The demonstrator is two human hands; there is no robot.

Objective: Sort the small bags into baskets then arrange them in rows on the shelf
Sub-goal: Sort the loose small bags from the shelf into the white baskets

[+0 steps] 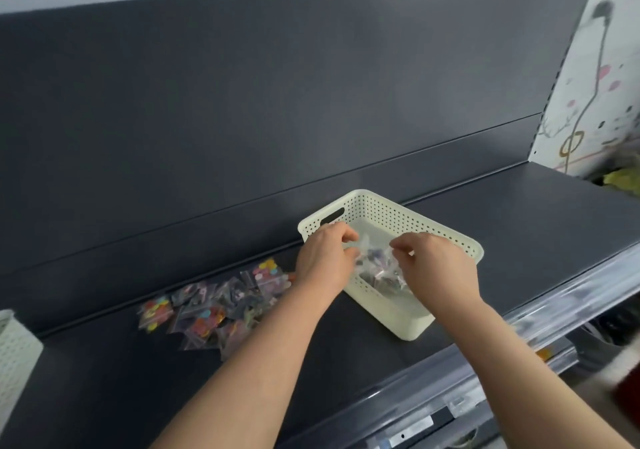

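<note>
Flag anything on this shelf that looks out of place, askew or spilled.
The small bags lie in an overlapping heap on the shelf left of the basket, not in rows. The basket sits at an angle to the shelf edge. The left hand and right hand pinch clear bags over it.

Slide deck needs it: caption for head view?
Left hand and right hand pinch clear bags over a basket on the shelf; loose bags lie beside it.

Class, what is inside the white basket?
A few clear small bags, pinched by the left hand and right hand. The hands cover some, so a count is impossible.
</note>
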